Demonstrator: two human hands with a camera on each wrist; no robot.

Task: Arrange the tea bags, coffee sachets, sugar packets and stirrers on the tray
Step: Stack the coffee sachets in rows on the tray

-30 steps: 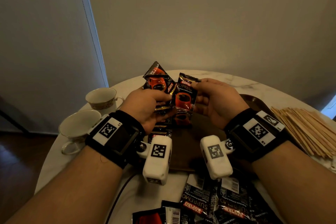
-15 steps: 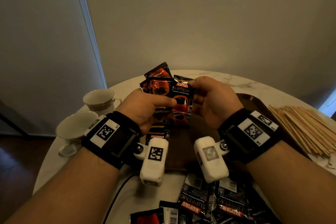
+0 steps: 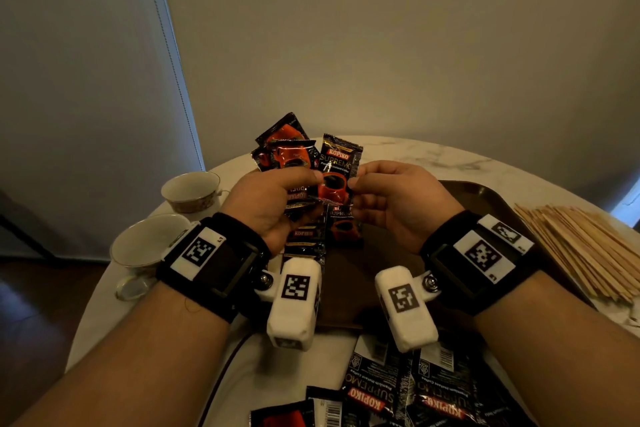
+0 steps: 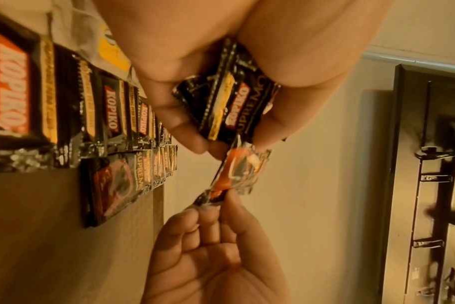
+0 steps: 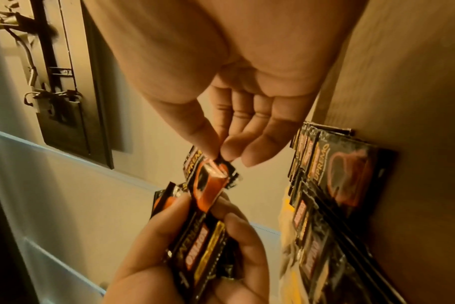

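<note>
The person's left hand (image 3: 270,198) is curled around a fanned bunch of Kopiko coffee sachets (image 3: 287,156), thumb pressed across the front of them. The right hand (image 3: 391,198) pinches the edge of a single sachet (image 3: 337,168) between thumb and forefinger, at the side of the printed cup; its other fingers hang loose. Both hands are held up above the dark brown tray (image 3: 485,198), on which a row of sachets (image 4: 133,115) already lies overlapping like roof tiles. From the head view that row is mostly hidden behind the hands, so I can't say how far along the tray it runs.

The step in hand looks to be drawing one sachet free of the bunch to add it to the row. To do it well, the right hand should pull sideways and slightly up so the slick foil slides out without dragging its neighbours, while the left thumb holds the rest. It should then go down label-up, overlapping the last one by the same margin.

More sachets (image 3: 408,395) lie loose at the near edge of the marble table (image 3: 415,152), a heap of wooden stirrers (image 3: 581,246) sits to the right beside the tray, and two teacups (image 3: 145,246) stand to the left.
</note>
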